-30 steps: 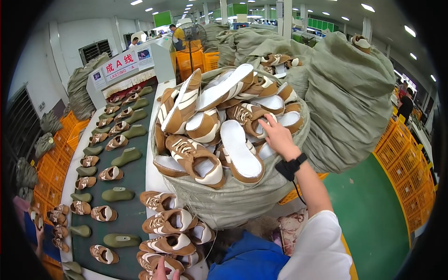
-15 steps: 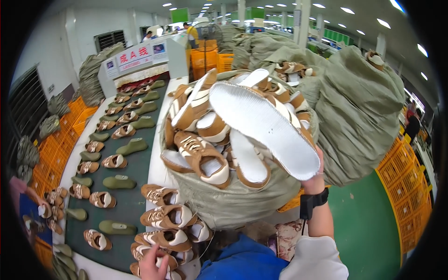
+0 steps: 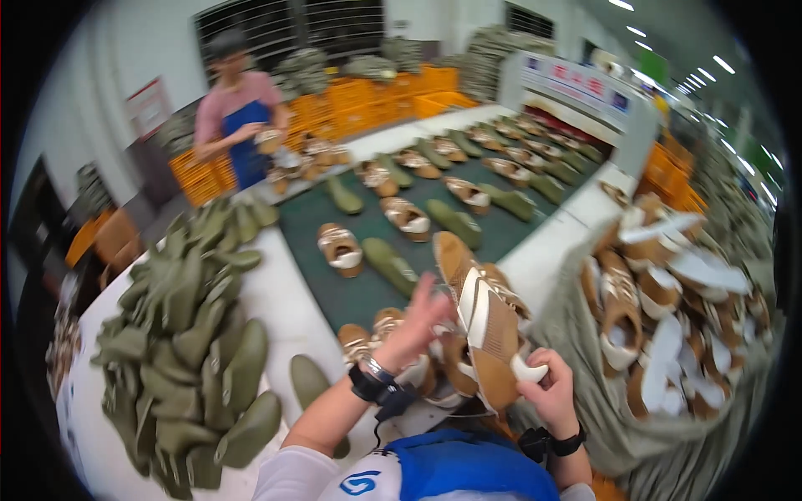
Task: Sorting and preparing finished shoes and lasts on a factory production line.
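A brown shoe point(image 3: 483, 321) with white stripes and a white heel stands tilted, toe up, in front of me. My right hand point(image 3: 547, 388) is closed round its heel end. Close to the shoe's left side is my left hand point(image 3: 422, 321), its fingers stretched out and somewhat blurred. It seems to hold nothing. Under and behind my hands, several similar shoes point(image 3: 355, 341) stand along the near edge of the green conveyor belt point(image 3: 313, 284), partly hidden by my left arm and the shoe I hold.
Olive-green shoe lasts point(image 3: 180, 334) are heaped on the white table point(image 3: 292, 417) at left. The belt carries rows of lasts and shoes. A large sack point(image 3: 576, 417) full of shoes stands at right. Across the belt, a person point(image 3: 242, 117) in a blue apron handles shoes, before orange crates point(image 3: 342, 104).
My view has swung left, away from the sack. The right hand has brought a shoe from above the sack to in front of me. My left hand has lifted from the shoes beside the belt.
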A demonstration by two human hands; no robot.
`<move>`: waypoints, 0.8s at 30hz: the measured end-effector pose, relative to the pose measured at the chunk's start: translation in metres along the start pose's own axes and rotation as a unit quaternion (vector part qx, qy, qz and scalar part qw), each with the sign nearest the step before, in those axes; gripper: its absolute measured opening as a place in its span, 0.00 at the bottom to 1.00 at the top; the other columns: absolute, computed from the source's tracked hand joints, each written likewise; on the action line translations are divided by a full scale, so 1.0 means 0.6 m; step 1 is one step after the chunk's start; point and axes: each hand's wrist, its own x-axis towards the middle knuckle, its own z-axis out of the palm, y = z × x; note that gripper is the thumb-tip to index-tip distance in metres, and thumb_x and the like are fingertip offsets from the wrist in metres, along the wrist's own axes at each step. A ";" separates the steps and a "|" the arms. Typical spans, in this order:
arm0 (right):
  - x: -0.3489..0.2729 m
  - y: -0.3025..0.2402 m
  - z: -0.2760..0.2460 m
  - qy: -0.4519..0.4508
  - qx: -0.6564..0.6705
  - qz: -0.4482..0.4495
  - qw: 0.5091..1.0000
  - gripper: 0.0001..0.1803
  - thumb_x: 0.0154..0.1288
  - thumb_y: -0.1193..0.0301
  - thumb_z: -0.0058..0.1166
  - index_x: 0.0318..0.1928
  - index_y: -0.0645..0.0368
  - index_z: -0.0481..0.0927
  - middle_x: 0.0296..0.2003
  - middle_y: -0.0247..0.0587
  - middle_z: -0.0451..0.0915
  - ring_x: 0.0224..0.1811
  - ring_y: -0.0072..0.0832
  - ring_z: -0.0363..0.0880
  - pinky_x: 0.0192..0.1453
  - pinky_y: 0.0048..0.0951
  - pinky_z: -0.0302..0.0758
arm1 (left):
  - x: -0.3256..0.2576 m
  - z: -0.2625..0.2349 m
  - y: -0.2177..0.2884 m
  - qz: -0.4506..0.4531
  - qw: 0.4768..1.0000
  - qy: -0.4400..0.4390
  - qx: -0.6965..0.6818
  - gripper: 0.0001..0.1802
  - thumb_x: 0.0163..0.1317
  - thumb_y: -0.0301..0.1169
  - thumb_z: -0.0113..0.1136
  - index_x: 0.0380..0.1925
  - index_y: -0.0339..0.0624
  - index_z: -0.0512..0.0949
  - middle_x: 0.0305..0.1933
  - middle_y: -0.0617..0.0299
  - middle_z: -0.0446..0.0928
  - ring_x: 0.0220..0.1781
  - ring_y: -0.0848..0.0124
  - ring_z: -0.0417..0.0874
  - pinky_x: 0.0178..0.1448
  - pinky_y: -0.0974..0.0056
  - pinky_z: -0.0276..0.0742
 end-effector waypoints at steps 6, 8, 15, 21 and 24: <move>0.072 0.042 0.131 -0.236 -0.240 -0.075 0.939 0.24 0.49 0.72 0.64 0.48 0.60 0.72 0.39 0.42 0.72 0.22 0.26 0.74 0.28 0.24 0.72 | -0.124 -0.031 -0.025 -0.039 0.988 0.125 -0.077 0.31 0.57 0.36 0.60 0.56 0.47 0.56 0.50 0.63 0.69 0.44 0.74 0.75 0.42 0.65 0.76; 0.086 0.058 0.154 -0.288 -0.281 -0.168 0.900 0.32 0.50 0.74 0.61 0.57 0.60 0.65 0.54 0.49 0.63 0.37 0.30 0.76 0.44 0.29 0.74 | -0.145 -0.091 -0.022 -0.020 0.972 0.200 -0.117 0.26 0.58 0.35 0.56 0.54 0.44 0.59 0.48 0.60 0.70 0.43 0.70 0.77 0.42 0.63 0.78; 0.102 0.096 0.137 -0.293 -0.273 -0.097 0.911 0.24 0.52 0.74 0.59 0.51 0.61 0.71 0.51 0.48 0.68 0.39 0.36 0.77 0.43 0.30 0.74 | -0.174 -0.418 -0.005 -0.066 0.904 0.416 -0.072 0.21 0.56 0.40 0.53 0.46 0.40 0.69 0.44 0.55 0.72 0.44 0.63 0.77 0.48 0.56 0.76; 0.085 0.104 0.133 -0.288 -0.255 -0.017 0.923 0.19 0.53 0.74 0.57 0.47 0.60 0.74 0.47 0.46 0.73 0.38 0.40 0.78 0.40 0.31 0.75 | -0.184 -0.681 -0.044 0.071 0.690 0.718 0.058 0.33 0.53 0.34 0.59 0.57 0.33 0.62 0.53 0.52 0.70 0.50 0.63 0.75 0.49 0.59 0.73; 0.091 0.116 0.120 -0.262 -0.263 -0.007 0.928 0.17 0.53 0.74 0.58 0.46 0.59 0.75 0.44 0.46 0.74 0.39 0.41 0.78 0.41 0.32 0.75 | -0.170 -0.656 -0.043 0.095 0.774 0.616 0.111 0.32 0.54 0.30 0.59 0.58 0.33 0.63 0.51 0.54 0.73 0.48 0.65 0.75 0.47 0.61 0.73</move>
